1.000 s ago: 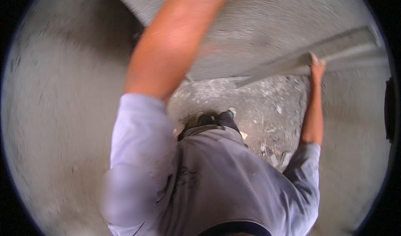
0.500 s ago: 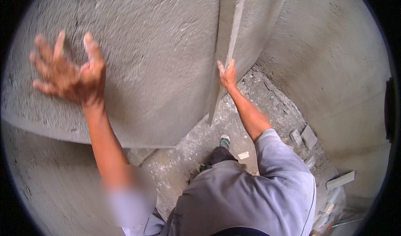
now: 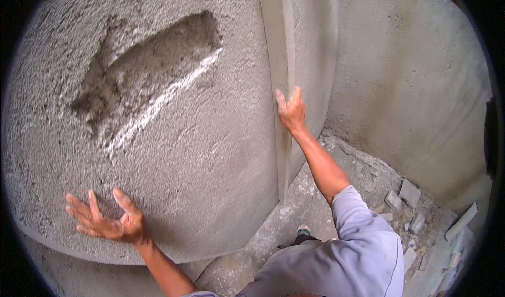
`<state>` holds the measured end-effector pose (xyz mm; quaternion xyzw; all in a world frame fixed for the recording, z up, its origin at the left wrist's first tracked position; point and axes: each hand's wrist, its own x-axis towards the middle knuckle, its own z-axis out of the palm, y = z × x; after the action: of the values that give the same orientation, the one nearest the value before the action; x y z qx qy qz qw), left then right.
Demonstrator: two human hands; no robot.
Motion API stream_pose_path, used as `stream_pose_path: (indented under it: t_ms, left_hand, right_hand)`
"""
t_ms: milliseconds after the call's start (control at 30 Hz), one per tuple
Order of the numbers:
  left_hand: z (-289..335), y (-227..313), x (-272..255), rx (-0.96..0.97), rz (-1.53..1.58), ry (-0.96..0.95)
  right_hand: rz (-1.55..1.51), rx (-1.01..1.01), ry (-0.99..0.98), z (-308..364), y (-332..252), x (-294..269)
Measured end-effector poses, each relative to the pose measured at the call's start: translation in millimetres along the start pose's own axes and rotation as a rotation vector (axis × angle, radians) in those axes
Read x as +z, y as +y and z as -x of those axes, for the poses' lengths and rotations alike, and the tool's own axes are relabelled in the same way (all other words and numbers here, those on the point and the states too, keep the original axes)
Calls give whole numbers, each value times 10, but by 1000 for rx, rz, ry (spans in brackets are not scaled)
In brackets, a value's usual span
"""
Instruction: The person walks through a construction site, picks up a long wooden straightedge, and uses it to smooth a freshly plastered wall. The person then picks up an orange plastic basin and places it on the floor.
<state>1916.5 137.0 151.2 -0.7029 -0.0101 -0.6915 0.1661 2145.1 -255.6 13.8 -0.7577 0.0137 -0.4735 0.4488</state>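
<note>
A rough grey plastered wall (image 3: pixel 210 134) fills the left and middle of the view. My left hand (image 3: pixel 113 223) rests against its lower left part, fingers spread and holding nothing. A long, straight, cement-grey board (image 3: pixel 281 49) stands nearly upright against the wall's right part, running from the top edge down toward the floor. My right hand (image 3: pixel 292 112) grips the board's edges, thumb on the left side and fingers on the right. A roughly rectangular recess (image 3: pixel 152 71) with a whitish lower edge is cut into the wall above my left hand.
Another grey wall (image 3: pixel 400 81) meets this one at a corner on the right. Broken tile pieces and rubble (image 3: pixel 407 192) lie along its foot. The dusty concrete floor (image 3: pixel 263 234) shows below, with my shoe (image 3: pixel 303 229) on it.
The view has shifted upward, bringing the wall recess into sight, and both hands appear lower in the picture. My left hand is still spread on the wall; my right still grips the board.
</note>
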Motion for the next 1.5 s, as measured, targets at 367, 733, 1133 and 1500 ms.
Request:
stream_pose_path:
  t_ms: [367,733,1133,1500]
  left_hand:
    - [-2,41,-103,-37,-86,-49]
    - [-54,-35,-113,-24,-125,-44]
    - [-17,96,-130,-86,-149,-52]
    - [-23,164,-15,-75,-95,-31]
  right_hand:
    - [-78,-56,5,-599,-283,-146]
    - [-52,114,-215,594,724,140]
    - [-57,-199,62,-2548,-1829,-490]
    - [-5,-187,58,-2455,-1625,-421]
